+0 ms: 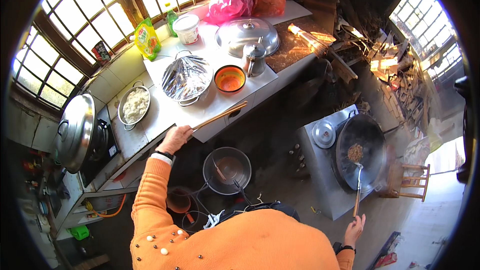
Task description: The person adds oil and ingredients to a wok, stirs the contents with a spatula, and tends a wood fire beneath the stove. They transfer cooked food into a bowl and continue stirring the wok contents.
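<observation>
My left hand (175,138) is closed around a pair of wooden chopsticks (219,115), which point right along the counter's front edge. Just above them sits an orange bowl (230,79), beside a pot covered with foil-like film (187,77). On the right, a wok (365,150) rests on a metal-topped stove, with a small heap of browned food (355,153) in it. A spatula (358,191) leans in the wok, its wooden handle over the near rim. My right hand (354,230) is at the handle's end with fingers apart; whether it touches the wood is unclear.
White rice-like food (135,105) fills a metal bowl. A large lid (247,37) and a metal kettle (256,59) stand on the counter (206,123). A large basin (227,172) is on the floor before me. Firewood (390,67) and a wooden chair (407,182) lie beyond the stove.
</observation>
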A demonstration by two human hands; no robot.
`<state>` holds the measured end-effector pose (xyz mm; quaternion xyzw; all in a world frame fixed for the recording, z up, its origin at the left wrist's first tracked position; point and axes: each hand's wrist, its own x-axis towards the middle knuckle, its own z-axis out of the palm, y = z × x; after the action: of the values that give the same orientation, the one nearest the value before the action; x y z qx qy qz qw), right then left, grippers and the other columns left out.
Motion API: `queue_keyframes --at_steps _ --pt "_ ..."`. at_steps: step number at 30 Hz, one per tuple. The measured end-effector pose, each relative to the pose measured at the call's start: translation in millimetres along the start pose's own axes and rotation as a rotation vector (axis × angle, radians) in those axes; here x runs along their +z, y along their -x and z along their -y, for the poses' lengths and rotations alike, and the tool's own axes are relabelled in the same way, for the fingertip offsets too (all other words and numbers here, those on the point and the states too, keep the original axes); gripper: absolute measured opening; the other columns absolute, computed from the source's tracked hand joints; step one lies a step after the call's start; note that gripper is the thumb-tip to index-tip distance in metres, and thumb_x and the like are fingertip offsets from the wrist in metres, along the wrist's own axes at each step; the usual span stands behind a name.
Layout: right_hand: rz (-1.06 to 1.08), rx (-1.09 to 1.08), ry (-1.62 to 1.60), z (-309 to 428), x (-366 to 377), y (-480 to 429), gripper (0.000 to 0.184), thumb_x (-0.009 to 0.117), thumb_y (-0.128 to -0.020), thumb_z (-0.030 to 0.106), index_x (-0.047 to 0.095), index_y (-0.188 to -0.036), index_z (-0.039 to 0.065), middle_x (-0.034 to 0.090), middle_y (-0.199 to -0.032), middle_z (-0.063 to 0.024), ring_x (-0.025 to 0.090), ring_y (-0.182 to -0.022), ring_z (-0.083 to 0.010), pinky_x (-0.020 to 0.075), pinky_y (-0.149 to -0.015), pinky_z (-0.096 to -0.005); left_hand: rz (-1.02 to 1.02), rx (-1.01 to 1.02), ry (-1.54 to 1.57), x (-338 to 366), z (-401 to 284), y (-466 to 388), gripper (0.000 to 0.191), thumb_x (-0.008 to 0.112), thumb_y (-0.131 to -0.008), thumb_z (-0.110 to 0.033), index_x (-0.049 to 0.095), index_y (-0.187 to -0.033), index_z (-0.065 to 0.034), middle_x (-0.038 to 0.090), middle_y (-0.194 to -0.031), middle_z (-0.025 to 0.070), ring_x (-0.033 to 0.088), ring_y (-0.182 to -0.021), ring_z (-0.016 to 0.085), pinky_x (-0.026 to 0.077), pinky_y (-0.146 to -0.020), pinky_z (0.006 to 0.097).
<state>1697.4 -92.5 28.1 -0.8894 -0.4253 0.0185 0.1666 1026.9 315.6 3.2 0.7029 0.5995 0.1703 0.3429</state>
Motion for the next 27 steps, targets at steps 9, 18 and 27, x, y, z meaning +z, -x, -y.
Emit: queue_keyframes --at_steps 9,18,27 --pt "-0.076 -0.068 0.028 52.9 -13.0 -5.8 0.031 0.057 -0.079 0.001 0.062 -0.110 0.003 0.051 -0.135 -0.0156 0.062 -0.100 -0.0349 0.0513 -0.085 -0.0397 -0.053 0.141 -0.331 -36.3 109.4 -71.4 0.020 0.057 -0.090 -0.018 0.064 -0.093 0.0002 0.062 -0.088 0.0221 0.058 -0.084 0.039 0.046 -0.077 0.0455" --pt "0.026 0.188 0.139 37.4 -11.5 35.8 0.023 0.060 -0.078 0.004 0.064 -0.101 0.007 0.053 -0.134 -0.0113 0.065 -0.084 -0.0294 0.0516 -0.078 -0.0383 -0.238 -0.039 -0.664 -24.6 118.8 -94.8 0.047 0.056 -0.091 -0.019 0.047 -0.134 -0.0013 0.049 -0.133 0.0190 0.049 -0.119 0.037 0.042 -0.098 0.0433" --pt "-0.048 0.042 0.134 -9.0 -2.8 8.9 0.029 0.058 -0.078 0.005 0.063 -0.106 0.009 0.059 -0.126 -0.0100 0.064 -0.093 -0.0329 0.0519 -0.080 -0.0414 -0.689 0.101 -0.589 1.4 87.0 -71.8 0.036 0.061 -0.079 -0.007 0.062 -0.115 0.0015 0.062 -0.115 0.0220 0.056 -0.110 0.037 0.044 -0.097 0.0436"
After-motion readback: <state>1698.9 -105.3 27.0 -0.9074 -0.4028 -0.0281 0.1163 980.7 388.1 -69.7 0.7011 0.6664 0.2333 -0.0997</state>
